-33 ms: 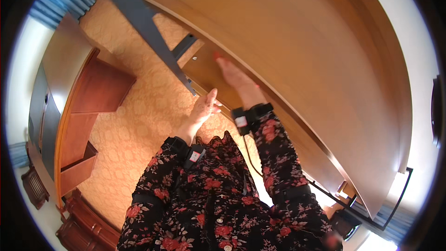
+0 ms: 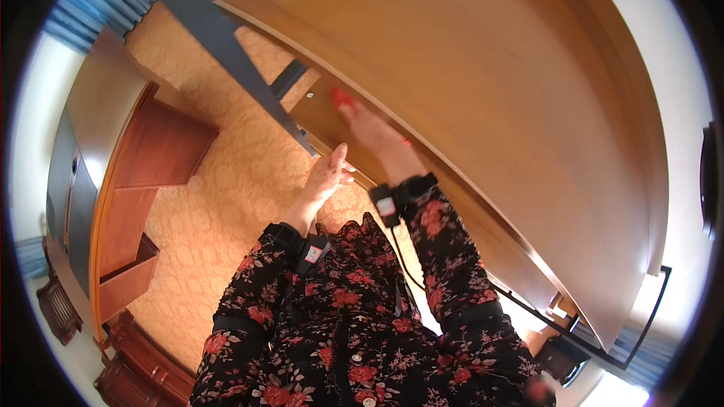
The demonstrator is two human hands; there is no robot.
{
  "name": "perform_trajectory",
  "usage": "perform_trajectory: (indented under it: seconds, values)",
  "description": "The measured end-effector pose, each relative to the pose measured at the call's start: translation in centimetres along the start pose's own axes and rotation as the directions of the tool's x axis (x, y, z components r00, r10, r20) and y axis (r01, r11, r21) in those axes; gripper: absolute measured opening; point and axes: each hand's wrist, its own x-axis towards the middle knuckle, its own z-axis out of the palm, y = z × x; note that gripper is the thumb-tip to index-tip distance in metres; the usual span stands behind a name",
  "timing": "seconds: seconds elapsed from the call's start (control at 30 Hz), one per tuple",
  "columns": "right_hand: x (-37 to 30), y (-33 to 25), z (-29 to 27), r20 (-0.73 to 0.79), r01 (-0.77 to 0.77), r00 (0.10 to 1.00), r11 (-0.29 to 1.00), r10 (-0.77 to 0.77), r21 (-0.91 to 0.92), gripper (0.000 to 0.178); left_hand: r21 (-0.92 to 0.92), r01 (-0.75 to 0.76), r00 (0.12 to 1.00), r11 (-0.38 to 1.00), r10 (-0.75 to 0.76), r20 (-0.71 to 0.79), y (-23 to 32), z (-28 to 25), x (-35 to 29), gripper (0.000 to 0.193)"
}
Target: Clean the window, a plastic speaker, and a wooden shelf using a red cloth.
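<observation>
My right hand (image 2: 375,132) reaches over a brown wooden board (image 2: 320,117) below the large wooden panel (image 2: 483,105). At its fingertips is a small red item (image 2: 343,99), too blurred to name; the fingers seem closed on it. My left hand (image 2: 326,177) is beside the board's near edge, thumb raised and fingers apart, holding nothing. Whether it touches the edge I cannot tell. A dark grey metal bar (image 2: 226,49) slants down to the board's left end, near a small pale round fitting (image 2: 310,95).
A reddish-brown desk (image 2: 162,143) stands on the left over patterned orange carpet (image 2: 204,234). A wooden chair (image 2: 143,369) is at the lower left. Blue curtains (image 2: 102,0) hang at the upper left. A black metal frame (image 2: 648,324) stands at the lower right.
My right hand has shifted slightly left along the board, and more of the red item shows. The left hand has hardly moved. The panel and bar sit slightly farther left in view.
</observation>
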Motion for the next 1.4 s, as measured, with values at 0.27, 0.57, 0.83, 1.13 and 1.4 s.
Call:
perform_trajectory:
  seconds: [0.27,0.57,0.83,1.13,1.4]
  values:
    - [-20.3,4.6,-5.3,-0.110,0.232,0.968,0.971,-0.224,0.065,0.043,0.003,0.007,0.974,1.000,-0.006,-0.226,-2.1,1.0,0.3,0.067]
    - [-37.3,16.2,-14.6,-0.166,0.073,0.984,0.997,-0.071,0.005,0.044,-0.305,-0.095,0.930,0.948,-0.025,-0.366,-4.1,-4.4,2.2,0.048]
    - [-28.2,11.1,-9.7,-0.203,-0.056,0.978,0.998,0.047,-0.037,0.044,-0.257,-0.242,0.897,0.936,0.115,-0.426,-1.2,-9.9,4.1,0.047]
    - [-22.3,4.4,-3.0,-0.245,-0.206,0.952,0.976,0.182,-0.077,0.045,-0.268,-0.205,0.853,0.941,0.037,-0.521,-5.3,-23.0,-1.9,0.045]
    - [-29.6,17.2,-12.7,-0.305,-0.348,0.903,0.931,0.302,-0.107,0.046,-0.276,-0.178,0.810,0.945,-0.018,-0.586,-5.8,-26.4,-4.5,0.044]
